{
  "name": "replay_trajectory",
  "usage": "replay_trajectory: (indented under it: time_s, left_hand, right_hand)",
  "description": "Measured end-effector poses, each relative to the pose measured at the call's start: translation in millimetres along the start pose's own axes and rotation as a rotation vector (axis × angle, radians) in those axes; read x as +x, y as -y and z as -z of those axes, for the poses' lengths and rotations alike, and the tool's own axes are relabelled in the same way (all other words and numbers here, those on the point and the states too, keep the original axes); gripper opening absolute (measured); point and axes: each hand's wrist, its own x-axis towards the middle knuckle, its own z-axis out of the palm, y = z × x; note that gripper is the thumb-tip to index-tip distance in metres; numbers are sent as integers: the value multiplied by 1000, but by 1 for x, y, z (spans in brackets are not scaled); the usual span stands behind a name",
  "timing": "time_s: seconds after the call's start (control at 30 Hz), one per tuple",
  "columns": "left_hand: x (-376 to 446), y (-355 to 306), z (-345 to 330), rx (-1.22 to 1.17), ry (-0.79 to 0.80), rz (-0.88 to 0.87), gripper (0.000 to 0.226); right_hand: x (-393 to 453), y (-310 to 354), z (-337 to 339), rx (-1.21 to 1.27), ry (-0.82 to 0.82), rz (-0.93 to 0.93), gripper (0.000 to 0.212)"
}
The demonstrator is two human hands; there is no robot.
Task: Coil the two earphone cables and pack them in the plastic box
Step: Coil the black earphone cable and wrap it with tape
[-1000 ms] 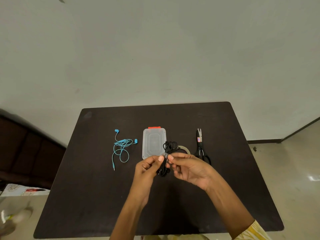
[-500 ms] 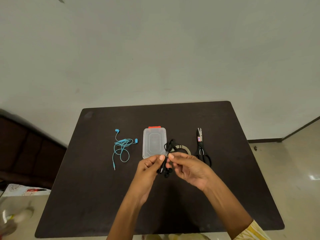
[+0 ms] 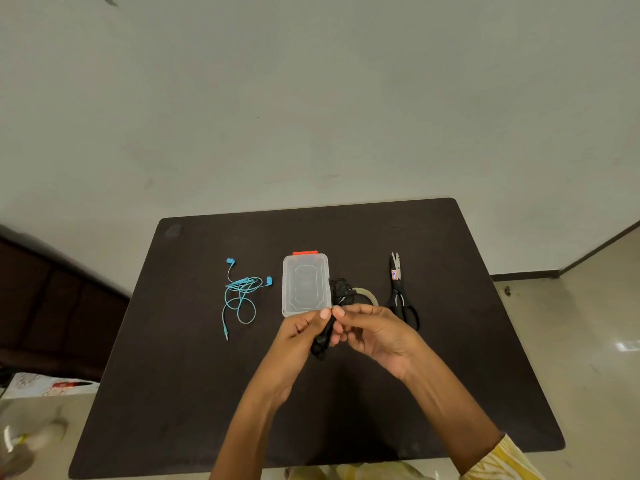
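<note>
Both hands, left hand and right hand, pinched the bundled black earphone cable above the dark counter, at five o'clock from the clear rectangular plastic box; the tangled blue earphone cable lay at its nine o'clock.

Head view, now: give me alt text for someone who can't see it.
Both hands, left hand and right hand, pinch a bundled black earphone cable above a dark table. Behind them lie a closed clear plastic box, a loose blue earphone cable to its left, and a tape roll and scissors to its right.
</note>
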Motion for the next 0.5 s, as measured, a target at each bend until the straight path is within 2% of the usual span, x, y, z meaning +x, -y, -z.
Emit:
replay_trajectory:
  time_s: [0.1,0.2,0.3,0.4,0.5]
  left_hand:
    - [-1,-4,-3,-84,45,13,39]
    - [-3,-9,-13,-54,118,-24,41]
    - [-2,-8,-17,-80,62,-27,40]
    - [1,-1,-9,-67,-13,-10,39]
    - [3,4,-8,-39,-40,-4,39]
  right_hand:
    - [0,-1,4,-7,22,2,10]
    - [1,-7,4,-8,-26,33,14]
    - [0,-5,6,-2,21,98,10]
    - [0,-1,12,-19,148,93,12]
    - [0,-1,15,-23,198,76,14]
